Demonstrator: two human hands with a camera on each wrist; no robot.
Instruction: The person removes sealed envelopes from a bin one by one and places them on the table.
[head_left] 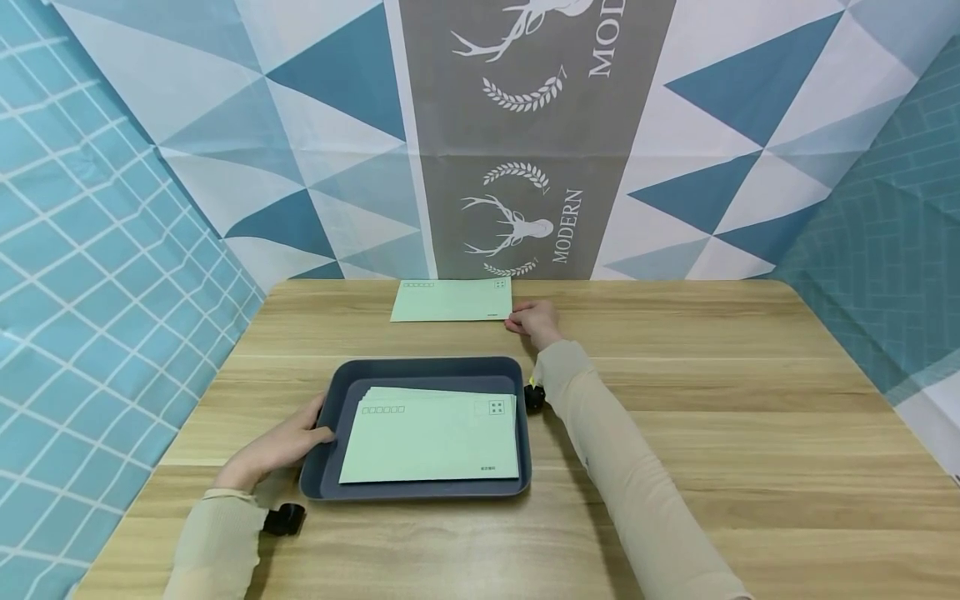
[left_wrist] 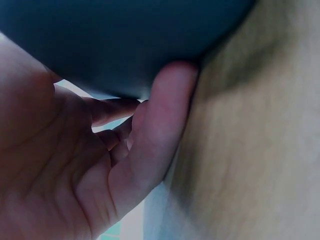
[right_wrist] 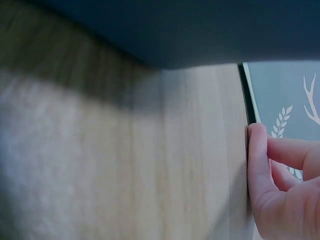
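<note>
In the head view a dark grey tray (head_left: 420, 490) lies on the table with a stack of pale green envelopes (head_left: 431, 442) in it, slightly fanned at the top. My left hand (head_left: 281, 442) grips the tray's left side, the thumb over its rim; close up, the left hand (left_wrist: 125, 145) lies against the dark tray wall (left_wrist: 110, 45). Against the back wall is another pale green envelope (head_left: 450, 302). My right hand (head_left: 536, 321) pinches its lower right corner. In the right wrist view the fingertips of the right hand (right_wrist: 282, 187) meet at the envelope's thin edge (right_wrist: 251, 95).
The wooden table (head_left: 735, 433) stretches away to the right. A patterned cloth wall (head_left: 517, 150) rises directly behind the back envelope, with a blue tiled sheet (head_left: 97, 275) on the left. Black wrist cameras (head_left: 285, 519) sit beside both sleeves, the right one close by the tray.
</note>
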